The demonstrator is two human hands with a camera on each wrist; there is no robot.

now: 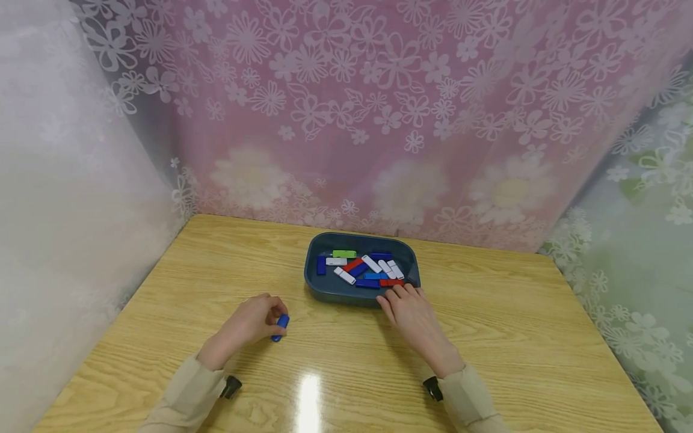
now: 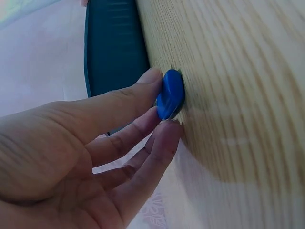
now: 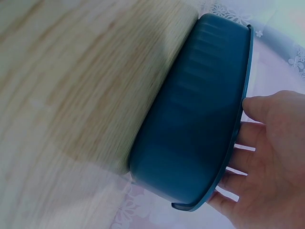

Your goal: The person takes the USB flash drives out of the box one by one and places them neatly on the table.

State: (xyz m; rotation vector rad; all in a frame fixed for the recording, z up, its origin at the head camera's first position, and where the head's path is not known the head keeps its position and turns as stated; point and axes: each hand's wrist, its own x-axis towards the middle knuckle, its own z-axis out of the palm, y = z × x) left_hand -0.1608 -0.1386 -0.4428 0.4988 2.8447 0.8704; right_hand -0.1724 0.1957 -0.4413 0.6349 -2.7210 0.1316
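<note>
My left hand [image 1: 253,323] pinches a blue USB stick [image 1: 280,328] low over the table, left of the basin. In the left wrist view the thumb and fingertips hold the blue USB stick [image 2: 171,94] at one end, close against the wood. My right hand [image 1: 414,319] rests at the near right rim of a dark blue-green basin [image 1: 338,297], fingers reaching over the edge. From the right wrist view, the thumb touches the basin's rim [image 3: 245,90]; the wall hides the right fingertips. Several USB sticks, among them a red one [image 1: 391,282] by the right fingers, lie in the basin.
The basin stands toward the back of a wooden table [image 1: 498,337]. A green USB stick [image 1: 344,254] lies at its back left, white ones [image 1: 371,263] in its middle. A pink flowered curtain [image 1: 346,150] hangs behind the table, with pale cloth at both sides.
</note>
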